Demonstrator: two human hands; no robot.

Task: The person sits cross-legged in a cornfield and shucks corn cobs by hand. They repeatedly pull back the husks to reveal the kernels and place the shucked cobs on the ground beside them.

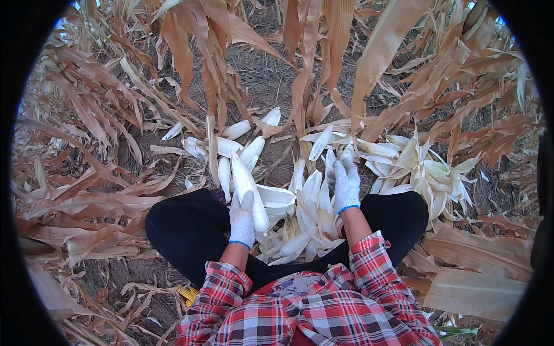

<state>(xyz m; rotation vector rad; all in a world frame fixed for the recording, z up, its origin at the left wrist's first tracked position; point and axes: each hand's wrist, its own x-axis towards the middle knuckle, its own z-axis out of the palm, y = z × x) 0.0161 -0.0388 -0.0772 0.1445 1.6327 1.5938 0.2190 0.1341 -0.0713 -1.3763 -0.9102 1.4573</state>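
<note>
My left hand (242,218), in a white knit glove with a blue cuff edge, grips a corn ear in pale husk (249,190) that points up and away from me. My right hand (347,184), gloved alike, reaches forward over the husks at the right, its fingers near a pale husk piece (330,166); whether it holds anything is hard to tell. Between my knees lies a heap of pale corn husks (303,229). Beyond the left hand, several husk-covered ears (252,151) rest on the soil. Another ear (321,142) lies just beyond the right hand.
Dry corn stalks with brown leaves (303,86) stand ahead and on both sides. A pile of opened husks (433,168) lies beyond my right knee. Soil with dry litter (264,78) shows between the stalks. Something yellow (188,295) lies by my left hip.
</note>
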